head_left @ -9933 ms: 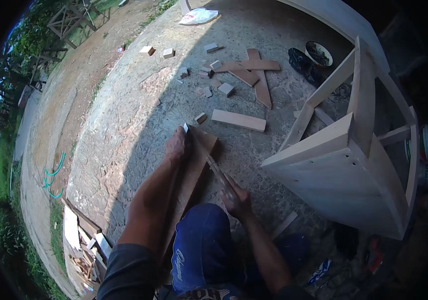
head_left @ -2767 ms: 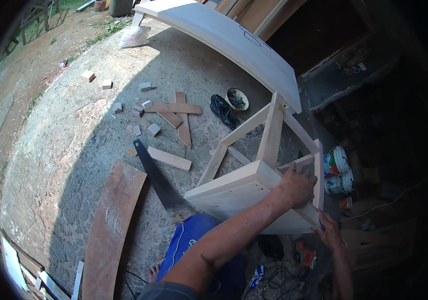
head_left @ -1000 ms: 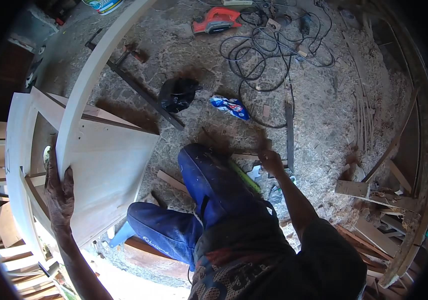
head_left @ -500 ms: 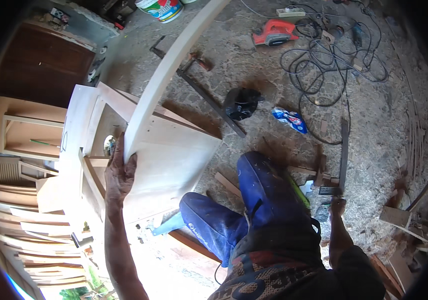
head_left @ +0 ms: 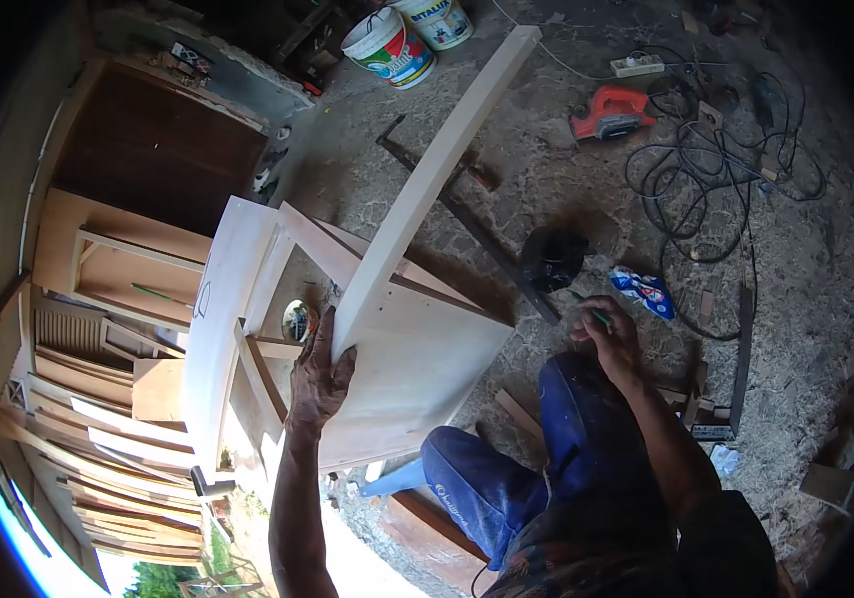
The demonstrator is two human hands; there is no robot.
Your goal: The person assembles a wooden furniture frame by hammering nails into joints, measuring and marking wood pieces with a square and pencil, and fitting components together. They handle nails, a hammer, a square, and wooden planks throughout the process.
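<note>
My left hand (head_left: 322, 377) grips the lower end of a long pale wooden bar (head_left: 427, 184), fingers on one side and thumb on the other. The bar slants up and away to the right, across a box-like wooden frame (head_left: 283, 269) with a broad pale panel (head_left: 417, 369). Over my knee, my right hand (head_left: 611, 344) is raised, its fingers closed round a thin green pencil (head_left: 601, 316). A black plastic bag (head_left: 555, 257) and a blue-and-white packet (head_left: 643, 292) lie on the floor just beyond that hand.
A long bar clamp (head_left: 482, 224) lies behind the panel. Farther right are a red power planer (head_left: 611, 112) and tangled black cable (head_left: 691, 174). Two paint buckets (head_left: 387, 50) stand at the back. Beside my knee lies a blue handsaw (head_left: 394, 479); wooden pieces (head_left: 113, 463) are stacked at left.
My right hand has come up from the tools on the floor at right to over my knee, now with the green pencil. My left hand keeps its grip; the whole view has shifted.
</note>
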